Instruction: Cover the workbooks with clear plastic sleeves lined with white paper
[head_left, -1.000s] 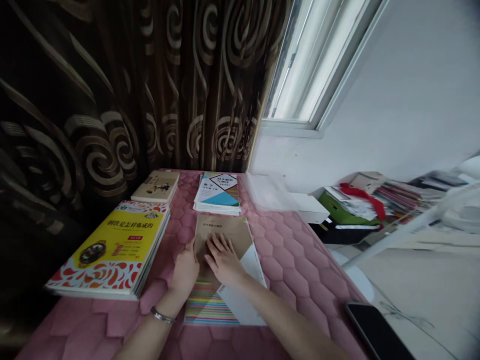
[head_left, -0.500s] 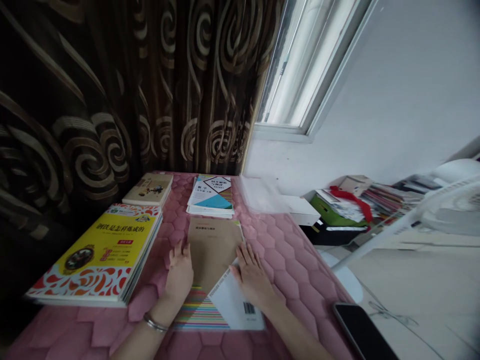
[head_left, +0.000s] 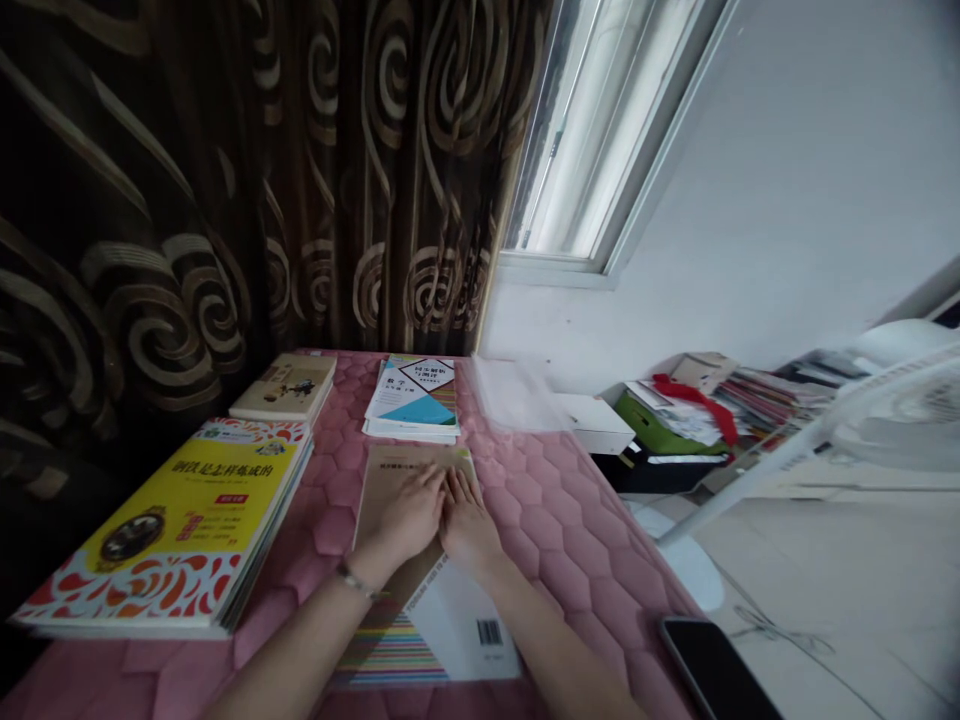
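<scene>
My left hand (head_left: 401, 515), with a metal bracelet at its wrist, lies flat on a tan kraft-paper booklet (head_left: 412, 470). My right hand (head_left: 466, 525) rests on the same booklet, its fingertips close beside the left hand. The booklet sits on a book with a striped, white cover and a barcode (head_left: 442, 640), and it hides that book's upper part. Both lie on a pink quilted mat (head_left: 540, 530). Left of them is a thick yellow-covered book (head_left: 180, 525). Farther off lie a small beige book (head_left: 283, 388) and a blue-and-white workbook (head_left: 411, 400).
A dark swirl-patterned curtain (head_left: 225, 200) hangs behind the mat, beside a bright window (head_left: 592, 140). A clear plastic sleeve (head_left: 514, 395) and a white box (head_left: 596, 422) lie beyond the mat. A black phone (head_left: 712, 670) is at lower right, near a white fan (head_left: 900, 420).
Both hands have slid inward across the booklet and now lie side by side near its middle. The view has shifted slightly.
</scene>
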